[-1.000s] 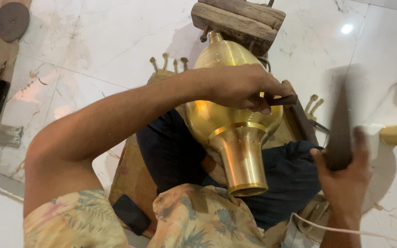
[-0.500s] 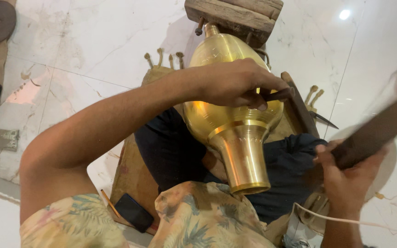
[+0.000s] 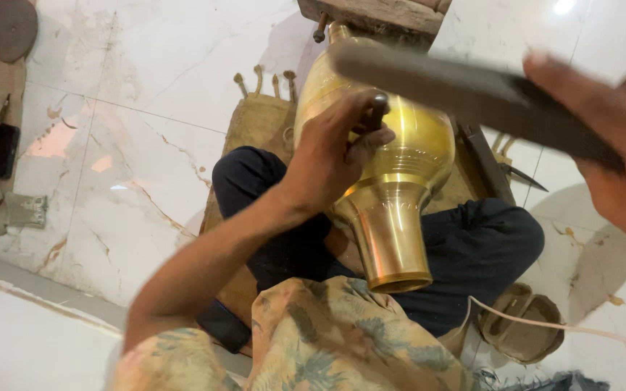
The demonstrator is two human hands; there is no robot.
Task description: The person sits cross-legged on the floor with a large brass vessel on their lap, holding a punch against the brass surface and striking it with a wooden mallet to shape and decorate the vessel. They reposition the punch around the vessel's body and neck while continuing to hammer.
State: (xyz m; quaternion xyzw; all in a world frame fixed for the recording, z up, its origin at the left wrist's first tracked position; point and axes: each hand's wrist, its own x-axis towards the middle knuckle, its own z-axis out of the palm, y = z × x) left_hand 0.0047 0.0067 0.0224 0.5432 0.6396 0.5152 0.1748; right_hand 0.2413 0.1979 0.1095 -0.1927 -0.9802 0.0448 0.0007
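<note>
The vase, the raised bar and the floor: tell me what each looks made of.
Vase: looks like brass, polished golden, with bright reflections and fine turned rings. Bar raised in the right hand: dark and matte, probably iron or steel, though blurred. Floor: glossy white marble-like tile with brown veins and grout lines. The left hand holds a small dark tool against the vase.

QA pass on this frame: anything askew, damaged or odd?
Nothing looks damaged or spilled. The brass vessel lies tilted across the lap, left hand pressing a small tool on it; the right hand holds a dark bar, motion-blurred.
</note>
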